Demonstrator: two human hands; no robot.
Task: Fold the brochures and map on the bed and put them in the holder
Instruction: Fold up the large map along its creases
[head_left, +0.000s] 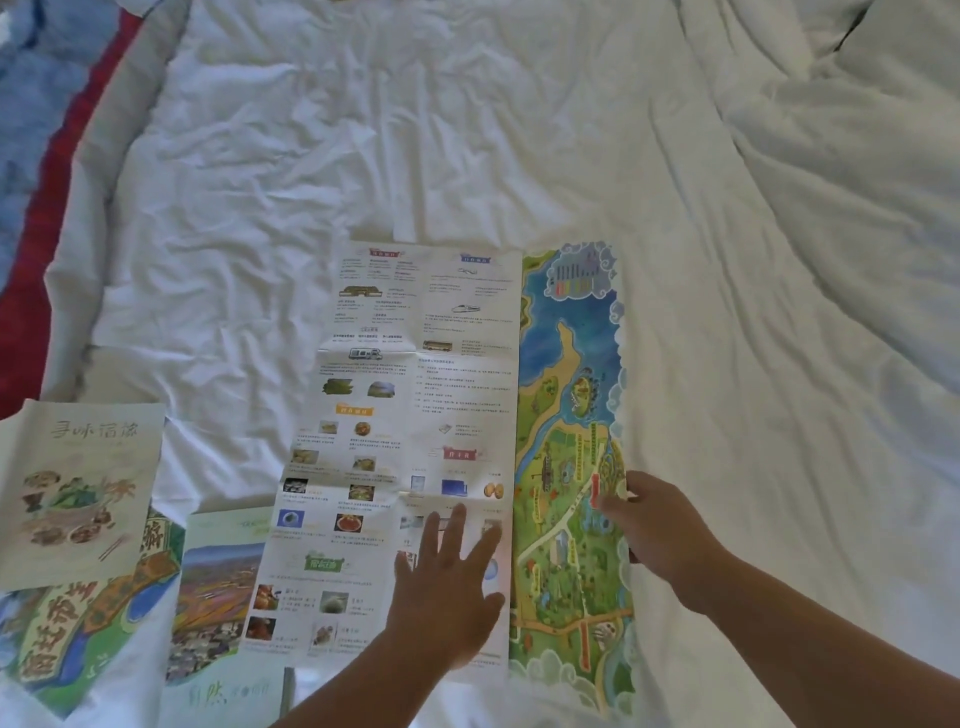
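Map (566, 415) lies half folded on the bed (415, 130), a white printed panel turned over the coloured side and leaving a strip bare on the right. Thin, creased paper, it looks light and floppy and would likely tear if tugged, so it is best taken at the edges. The left hand (447, 577) presses flat on the panel, fingers spread. The right hand (660, 525) pinches the strip's outer edge. Brochures (78, 483) overlap at the left.

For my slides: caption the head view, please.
Left hand presses the partly folded map flat on the bed; right hand grips its edge.
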